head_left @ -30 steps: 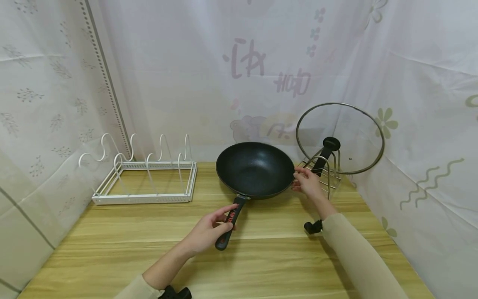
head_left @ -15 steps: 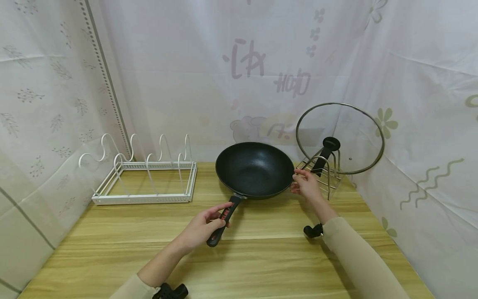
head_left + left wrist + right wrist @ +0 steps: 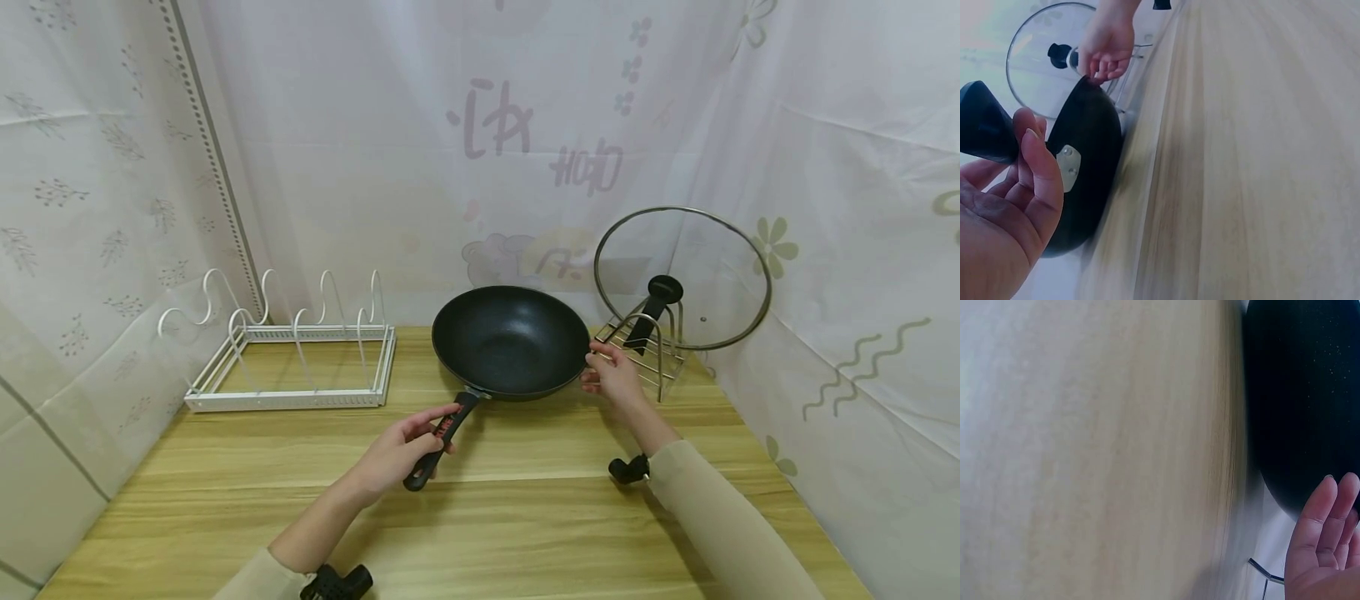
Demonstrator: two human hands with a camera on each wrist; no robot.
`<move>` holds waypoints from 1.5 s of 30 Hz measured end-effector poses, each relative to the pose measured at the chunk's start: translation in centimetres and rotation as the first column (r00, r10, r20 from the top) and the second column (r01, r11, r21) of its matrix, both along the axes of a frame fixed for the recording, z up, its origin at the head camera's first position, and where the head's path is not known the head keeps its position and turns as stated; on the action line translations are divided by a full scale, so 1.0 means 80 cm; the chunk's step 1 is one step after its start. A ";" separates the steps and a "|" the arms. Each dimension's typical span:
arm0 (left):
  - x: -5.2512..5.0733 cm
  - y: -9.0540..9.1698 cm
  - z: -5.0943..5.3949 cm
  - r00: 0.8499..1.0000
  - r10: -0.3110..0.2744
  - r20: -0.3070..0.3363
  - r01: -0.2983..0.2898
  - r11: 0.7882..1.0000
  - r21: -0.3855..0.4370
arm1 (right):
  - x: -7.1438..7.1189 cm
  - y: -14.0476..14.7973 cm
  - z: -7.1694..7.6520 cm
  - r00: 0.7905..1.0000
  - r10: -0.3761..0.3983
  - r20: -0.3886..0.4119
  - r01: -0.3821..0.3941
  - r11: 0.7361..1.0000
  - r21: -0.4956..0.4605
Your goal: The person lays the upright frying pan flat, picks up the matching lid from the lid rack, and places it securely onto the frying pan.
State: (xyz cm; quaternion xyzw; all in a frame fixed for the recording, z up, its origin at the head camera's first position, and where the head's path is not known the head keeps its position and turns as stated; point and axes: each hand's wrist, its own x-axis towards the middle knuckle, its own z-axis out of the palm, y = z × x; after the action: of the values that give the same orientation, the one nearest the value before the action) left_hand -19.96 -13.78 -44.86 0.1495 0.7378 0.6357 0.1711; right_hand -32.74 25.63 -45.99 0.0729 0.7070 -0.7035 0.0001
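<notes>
A black wok [image 3: 512,340] rests on the wooden table, its black handle [image 3: 422,471] angled toward the front left. My left hand [image 3: 397,457] grips that handle between thumb and fingers; the left wrist view shows the hand [image 3: 1013,194] close beside the metal handle bracket [image 3: 1069,167]. At the wok's right rim, my right hand [image 3: 618,382] touches the edge with its fingertips. In the right wrist view the fingers [image 3: 1317,512] lie fairly straight against the wok's dark outer side [image 3: 1304,406], and the thumb is out of sight.
A white rack [image 3: 288,401] with curved dividers stands on the left. Close behind my right hand is a metal wire rack [image 3: 661,367], holding an upright glass lid [image 3: 720,275] with a black knob. Patterned curtains [image 3: 360,167] surround the table [image 3: 525,525].
The wok's handle has swung to the left with my left hand on it, while the bowl has turned almost in place. My right hand has shifted very slightly left along with the rim.
</notes>
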 end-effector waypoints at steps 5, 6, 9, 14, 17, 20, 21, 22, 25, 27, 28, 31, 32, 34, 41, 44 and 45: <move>-0.003 -0.006 0.002 1.000 -0.018 0.009 0.018 1.000 0.005 | 0.003 -0.001 0.000 1.000 0.004 0.006 -0.004 1.000 0.001; -0.004 -0.007 0.002 1.000 -0.020 0.012 0.020 1.000 0.005 | 0.004 -0.001 -0.001 1.000 0.004 0.007 -0.004 1.000 -0.002; -0.007 -0.011 0.003 1.000 -0.025 0.018 0.025 1.000 -0.001 | 0.005 -0.003 -0.002 1.000 0.002 0.005 -0.002 1.000 -0.008; -0.011 -0.015 0.004 0.999 -0.021 0.036 0.022 1.000 -0.011 | 0.007 -0.006 -0.003 1.000 -0.001 -0.008 0.000 1.000 -0.019; -0.013 -0.019 0.007 0.999 -0.033 0.032 0.034 0.999 -0.002 | 0.008 -0.007 -0.004 1.000 -0.004 -0.013 0.003 1.000 -0.029; -0.015 -0.022 0.009 0.999 -0.040 0.027 0.040 0.999 0.004 | 0.009 -0.008 -0.005 1.000 -0.010 -0.015 0.010 0.999 -0.034; -0.015 -0.023 0.010 0.999 -0.041 0.025 0.041 0.999 0.003 | 0.010 -0.009 -0.005 1.000 -0.014 -0.015 0.014 0.999 -0.035; -0.016 -0.024 0.010 0.999 -0.039 0.023 0.039 0.999 -0.001 | 0.011 -0.010 -0.005 1.000 -0.014 -0.017 0.013 0.999 -0.038; -0.017 -0.026 0.011 0.999 -0.032 0.029 0.032 0.999 -0.012 | 0.013 -0.013 -0.005 1.000 -0.021 -0.017 0.021 0.999 -0.034; -0.019 -0.028 0.011 0.999 -0.023 0.037 0.024 1.000 -0.018 | 0.014 -0.014 -0.004 1.000 -0.024 -0.015 0.023 0.999 -0.034; -0.020 -0.029 0.011 0.999 -0.021 0.038 0.021 1.000 -0.022 | 0.015 -0.014 -0.004 1.000 -0.024 -0.015 0.023 0.999 -0.033; -0.023 -0.033 0.010 0.999 -0.013 0.038 0.015 0.999 -0.033 | 0.017 -0.015 -0.004 1.000 -0.028 -0.014 0.027 0.999 -0.035; -0.024 -0.034 0.010 0.999 -0.012 0.037 0.014 0.999 -0.036 | 0.018 -0.016 -0.004 1.000 -0.027 -0.014 0.026 0.999 -0.037; -0.026 -0.036 0.010 0.999 -0.011 0.035 0.012 0.999 -0.037 | 0.019 -0.017 -0.005 1.000 -0.029 -0.012 0.028 0.999 -0.044; -0.029 -0.041 0.013 1.000 -0.005 0.029 0.006 0.999 -0.037 | 0.025 -0.022 -0.004 0.999 -0.037 -0.008 0.036 0.997 -0.064; -0.030 -0.044 0.014 1.000 -0.005 0.030 0.006 0.999 -0.037 | 0.028 -0.024 -0.003 0.999 -0.038 -0.008 0.037 0.997 -0.069; -0.030 -0.045 0.015 1.000 -0.007 0.030 0.008 0.999 -0.037 | 0.029 -0.025 -0.003 0.999 -0.037 -0.007 0.037 0.997 -0.069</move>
State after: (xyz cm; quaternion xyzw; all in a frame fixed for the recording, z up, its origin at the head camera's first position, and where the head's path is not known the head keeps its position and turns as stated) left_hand -22.35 -17.38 -43.69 0.1393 0.7462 0.6235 0.1873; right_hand -30.41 23.61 -46.24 0.0832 0.6807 -0.7277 -0.0133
